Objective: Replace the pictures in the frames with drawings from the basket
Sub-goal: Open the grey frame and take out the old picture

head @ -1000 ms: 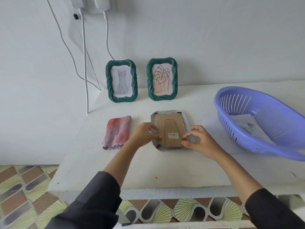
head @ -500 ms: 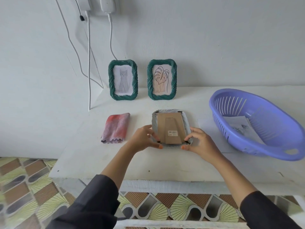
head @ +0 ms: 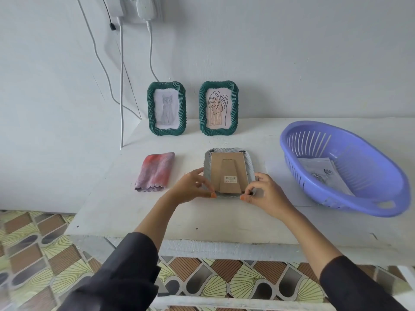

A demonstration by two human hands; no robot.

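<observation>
A picture frame (head: 229, 151) lies face down on the white table (head: 125, 212), its brown cardboard back with a barcode sticker facing up. My left hand (head: 190, 185) pinches its near left corner and my right hand (head: 265, 194) pinches its near right corner. Two green twisted frames stand against the wall: one holds a cat drawing (head: 166, 108), the other a leaf picture (head: 218, 108). At the right, a purple basket (head: 386, 176) holds sheets of drawings (head: 323, 173).
A folded red-and-grey cloth (head: 155, 171) lies left of the face-down frame. A white sheet (head: 280, 176) lies flat between frame and basket. White cables (head: 121, 86) hang down the wall at the back left. The table's front edge is near my arms.
Both hands slid from the frame's sides down to its near corners. The camera view shifted slightly, bringing the basket more fully into view.
</observation>
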